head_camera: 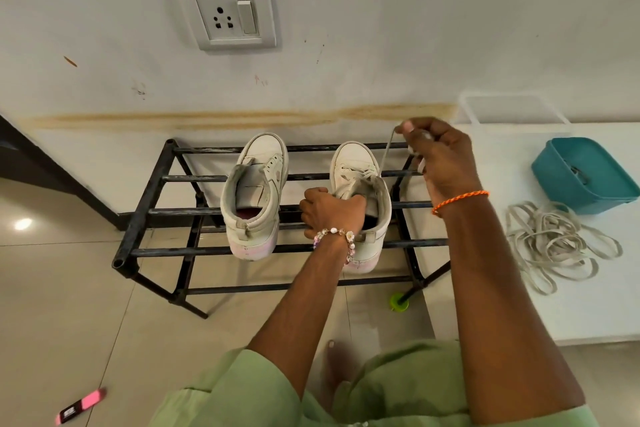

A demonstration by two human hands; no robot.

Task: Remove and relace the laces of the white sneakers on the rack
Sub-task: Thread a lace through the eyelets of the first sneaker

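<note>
Two white sneakers stand side by side on the top bars of a black metal rack (145, 211) set against the far wall, toes pointing to the wall. The left sneaker (254, 198) has no lace in it, its tongue bare and its eyelets open. The right sneaker (360, 180) is partly laced across the front. The left hand (330, 213), with a beaded bracelet (337, 236) at its wrist, grips the collar of the right sneaker, fingers curled over the edge into the opening. The right hand (440, 156), with an orange thread band (460, 199) at its wrist, is raised above and to the right of that shoe, thumb and fingers pinching a lace (386, 152) that runs taut down to the eyelets.

To the right of the rack, on a low white platform (588, 315), a loose lace (554, 246) lies in a tangled heap, and just beyond it sits a teal plastic tub (585, 173). A clear container (512, 113) stands farther back by the wall. A wall socket (227, 14) is mounted above the rack. A pink and black object (81, 406) lies on the tiled floor at the near left.
</note>
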